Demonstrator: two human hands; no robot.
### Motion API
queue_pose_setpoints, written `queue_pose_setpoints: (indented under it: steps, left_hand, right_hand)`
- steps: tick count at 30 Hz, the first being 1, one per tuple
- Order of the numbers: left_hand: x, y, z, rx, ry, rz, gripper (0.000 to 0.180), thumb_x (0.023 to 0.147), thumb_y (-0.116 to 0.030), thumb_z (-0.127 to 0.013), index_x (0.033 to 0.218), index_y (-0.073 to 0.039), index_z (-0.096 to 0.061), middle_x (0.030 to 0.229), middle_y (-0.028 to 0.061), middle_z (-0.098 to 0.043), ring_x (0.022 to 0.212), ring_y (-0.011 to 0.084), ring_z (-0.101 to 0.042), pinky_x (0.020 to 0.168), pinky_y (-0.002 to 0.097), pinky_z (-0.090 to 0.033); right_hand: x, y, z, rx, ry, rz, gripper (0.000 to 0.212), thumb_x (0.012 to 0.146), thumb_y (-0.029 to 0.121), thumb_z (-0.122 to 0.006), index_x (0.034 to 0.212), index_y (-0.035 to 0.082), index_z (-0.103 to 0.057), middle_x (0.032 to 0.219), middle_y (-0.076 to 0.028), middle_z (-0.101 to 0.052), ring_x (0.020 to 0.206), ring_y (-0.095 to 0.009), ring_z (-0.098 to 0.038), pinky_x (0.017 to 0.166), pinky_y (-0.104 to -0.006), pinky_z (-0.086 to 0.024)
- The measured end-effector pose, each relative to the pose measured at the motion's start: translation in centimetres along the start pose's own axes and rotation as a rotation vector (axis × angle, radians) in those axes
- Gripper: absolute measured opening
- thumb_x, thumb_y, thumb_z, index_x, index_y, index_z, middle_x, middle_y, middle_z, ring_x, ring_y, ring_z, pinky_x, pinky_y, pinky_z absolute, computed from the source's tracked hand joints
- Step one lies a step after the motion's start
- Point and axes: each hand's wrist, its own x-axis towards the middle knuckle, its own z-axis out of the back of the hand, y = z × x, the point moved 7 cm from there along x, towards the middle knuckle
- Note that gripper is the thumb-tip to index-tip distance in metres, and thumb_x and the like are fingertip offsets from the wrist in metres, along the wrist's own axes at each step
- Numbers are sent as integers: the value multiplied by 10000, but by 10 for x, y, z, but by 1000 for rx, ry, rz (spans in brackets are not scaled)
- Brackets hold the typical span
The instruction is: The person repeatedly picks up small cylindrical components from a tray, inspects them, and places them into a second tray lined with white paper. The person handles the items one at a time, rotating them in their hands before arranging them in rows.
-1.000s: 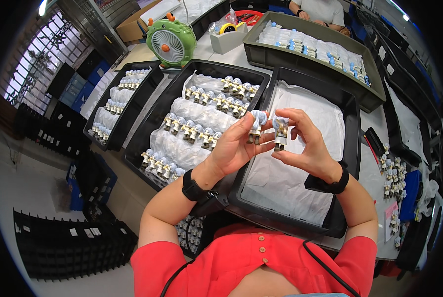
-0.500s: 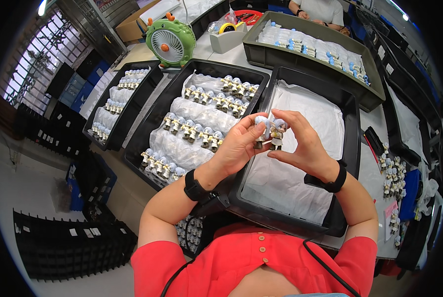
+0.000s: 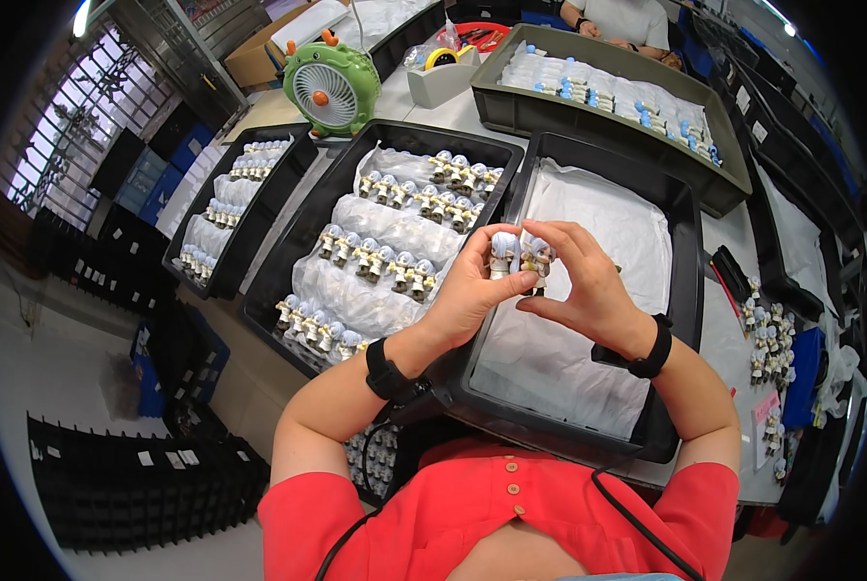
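Two small painted figurines with pale blue hair and white clothes are held up side by side over a black tray (image 3: 687, 290). The left figurine (image 3: 503, 254) is in my left hand (image 3: 467, 300), whose thumb lies across in front of the pair. My right hand (image 3: 598, 295) curves round the right figurine (image 3: 538, 256), fingertips at its head and thumb near its feet. The lower parts of both are partly hidden by fingers. White tissue paper (image 3: 574, 363) lines the tray below. A small dark bit shows past the back of my right hand; I cannot make it out.
Left of me, a black tray (image 3: 259, 308) holds rows of similar figurines between tissue, beside a narrower black tray (image 3: 309, 155). A green fan (image 3: 332, 89) and tape dispenser (image 3: 443, 82) stand behind. An olive bin (image 3: 608, 121) lies ahead; another person (image 3: 632, 21) sits beyond it.
The figurines have turned and drawn closer together between my hands. My left thumb has moved lower across their front, and my right fingers have closed in round the right one.
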Motion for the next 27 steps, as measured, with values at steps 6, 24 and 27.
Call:
queue_pose_setpoints:
  steps: [6, 24, 27]
  left_hand:
    - [-1, -3, -3, -40, -10, 17, 550, 780, -10, -680, 1244, -59, -389, 1108, 62, -518, 1012, 141, -552, 852, 284, -492]
    - [1, 2, 3, 123, -64, -10, 494, 766, -27, -691, 1183, -58, -429, 1030, 47, -543, 943, 123, -563, 790, 263, -492]
    - [0, 3, 3, 116, -61, 13, 476, 776, -21, -680, 1181, -58, -433, 1016, 40, -546, 931, 115, -563, 785, 260, -489]
  right_hand:
    - [0, -1, 0, -14, -6, -7, 722, 609, 118, -777, 1254, 111, -453, 1120, -135, -520, 1029, -315, -510, 861, -388, -449]
    - [-1, -1, -9, 87, 45, 4, 730, 614, 127, -777, 1268, 123, -455, 1107, -137, -530, 1025, -316, -519, 855, -384, -453]
    - [-2, -3, -10, 108, 48, 7, 721, 616, 137, -781, 1260, 113, -458, 1106, -142, -533, 1021, -319, -524, 855, -385, -453]
